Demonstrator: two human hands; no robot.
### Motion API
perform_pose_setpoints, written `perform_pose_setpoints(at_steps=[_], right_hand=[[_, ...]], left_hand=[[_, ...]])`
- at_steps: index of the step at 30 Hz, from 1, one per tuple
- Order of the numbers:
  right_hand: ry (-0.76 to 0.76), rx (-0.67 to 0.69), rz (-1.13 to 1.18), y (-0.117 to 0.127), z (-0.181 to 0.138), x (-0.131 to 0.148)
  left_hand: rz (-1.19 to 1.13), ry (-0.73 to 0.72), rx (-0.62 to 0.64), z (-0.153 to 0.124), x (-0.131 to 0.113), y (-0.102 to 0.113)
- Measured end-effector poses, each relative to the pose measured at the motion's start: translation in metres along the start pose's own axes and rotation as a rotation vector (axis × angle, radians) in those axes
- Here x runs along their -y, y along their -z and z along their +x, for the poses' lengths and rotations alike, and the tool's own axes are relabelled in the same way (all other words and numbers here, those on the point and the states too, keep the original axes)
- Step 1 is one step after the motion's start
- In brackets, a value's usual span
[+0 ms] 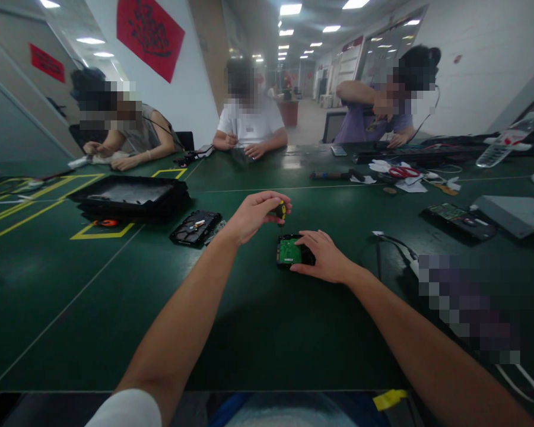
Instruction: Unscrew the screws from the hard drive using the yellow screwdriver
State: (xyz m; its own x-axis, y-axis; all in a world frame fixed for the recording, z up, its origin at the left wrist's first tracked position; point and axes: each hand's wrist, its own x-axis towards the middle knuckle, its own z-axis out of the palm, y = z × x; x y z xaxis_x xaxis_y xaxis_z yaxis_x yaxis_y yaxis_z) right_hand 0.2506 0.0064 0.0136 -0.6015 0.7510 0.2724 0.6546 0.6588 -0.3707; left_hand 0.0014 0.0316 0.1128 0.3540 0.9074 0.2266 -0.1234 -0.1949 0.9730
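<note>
My left hand [261, 214] is closed around a short yellow-and-black screwdriver [281, 209]. The tool points downward, its tip close to the far left corner of a hard drive [289, 252]; whether it touches a screw is too small to tell. The drive lies flat on the green table with its green circuit board facing up. My right hand [324, 256] grips the drive from the right, thumb on the near side and fingers over the far side, hiding its right part. Left of my left hand lies a black tray-like part [196, 228] with small pieces on it.
A stack of black trays [129, 198] stands at the left. On the right are another drive with a circuit board [458, 220], a grey box [511, 214], a cable [396, 242] and a plastic bottle [501, 148]. Several people sit across the table [293, 338].
</note>
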Motion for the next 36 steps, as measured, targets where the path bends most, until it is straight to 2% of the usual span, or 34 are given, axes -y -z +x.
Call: perform_pose_setpoints(at_steps=[6, 12, 19, 30, 36], right_hand=[[0.007, -0.007, 0.023, 0.004, 0.0, 0.003], [-0.004, -0.015, 0.037, 0.002, 0.001, 0.002], [-0.023, -0.03, 0.021, -0.002, 0.001, 0.0], [-0.01, -0.029, 0.022, -0.001, 0.001, 0.0], [0.024, -0.054, 0.025, -0.005, 0.001, -0.005]], left_hand=[[0.216, -0.031, -0.146, 0.001, 0.0, -0.001], [0.371, -0.063, -0.166, -0.001, -0.001, -0.003], [0.428, 0.0, -0.229, -0.002, 0.001, -0.009], [0.33, 0.006, -0.104, -0.001, -0.002, 0.0], [0.126, 0.065, -0.027, -0.002, -0.003, -0.001]])
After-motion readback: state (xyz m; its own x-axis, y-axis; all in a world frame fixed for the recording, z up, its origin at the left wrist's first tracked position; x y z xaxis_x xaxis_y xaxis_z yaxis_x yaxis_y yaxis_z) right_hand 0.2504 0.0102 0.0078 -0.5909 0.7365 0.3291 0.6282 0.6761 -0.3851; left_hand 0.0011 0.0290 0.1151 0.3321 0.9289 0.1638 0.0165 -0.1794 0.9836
